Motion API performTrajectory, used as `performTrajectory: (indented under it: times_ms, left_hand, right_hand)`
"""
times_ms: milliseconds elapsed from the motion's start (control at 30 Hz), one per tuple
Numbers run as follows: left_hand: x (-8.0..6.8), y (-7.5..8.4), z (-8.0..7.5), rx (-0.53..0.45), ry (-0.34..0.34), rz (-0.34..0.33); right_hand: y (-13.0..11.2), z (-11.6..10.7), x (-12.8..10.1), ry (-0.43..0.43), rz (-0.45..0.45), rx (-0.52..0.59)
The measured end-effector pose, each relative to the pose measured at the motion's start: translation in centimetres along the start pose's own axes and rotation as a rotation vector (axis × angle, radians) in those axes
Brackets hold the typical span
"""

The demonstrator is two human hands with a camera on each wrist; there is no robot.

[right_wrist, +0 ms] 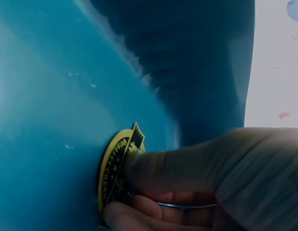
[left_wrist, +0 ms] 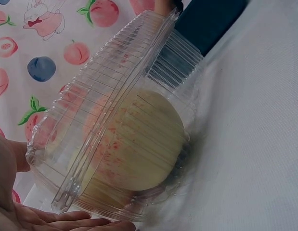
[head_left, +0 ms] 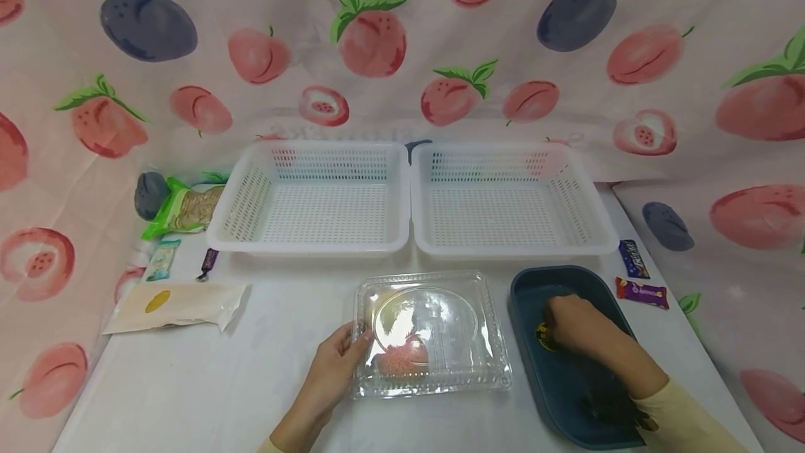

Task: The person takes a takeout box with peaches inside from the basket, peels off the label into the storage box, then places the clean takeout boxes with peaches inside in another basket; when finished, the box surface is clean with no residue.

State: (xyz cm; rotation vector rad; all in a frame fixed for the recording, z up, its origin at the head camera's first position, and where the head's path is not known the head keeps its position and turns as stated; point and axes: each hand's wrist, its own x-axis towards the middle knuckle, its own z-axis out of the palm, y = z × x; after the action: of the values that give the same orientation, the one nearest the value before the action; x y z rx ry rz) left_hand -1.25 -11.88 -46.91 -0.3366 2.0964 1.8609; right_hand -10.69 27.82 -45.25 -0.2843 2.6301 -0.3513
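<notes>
Two white baskets (head_left: 314, 201), one clear container (head_left: 430, 334), one blue tray (head_left: 534, 285), two purple candy bars (head_left: 641, 292).

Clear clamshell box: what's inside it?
Inside the clear clamshell box, lid closed, sits one round yellowish fruit with red speckles. The left hand touches the box's left edge. Glare and lid ridges blur the fruit's surface, and its underside is hidden.
</notes>
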Motion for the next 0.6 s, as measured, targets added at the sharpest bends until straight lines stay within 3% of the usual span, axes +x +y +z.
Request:
performTrajectory:
  times_ms: [367,600]
  left_hand:
    - [0.02,-0.03,0.10,0.006,0.023,0.005]
    - [-0.04,-0.04,0.16,-0.004,0.006,0.004]
  right_hand:
    - [-0.23,0.26,0.04,-0.049,0.014,0.000]
    - [-0.61,-0.67,-0.56,0.047,-0.030,-0.007]
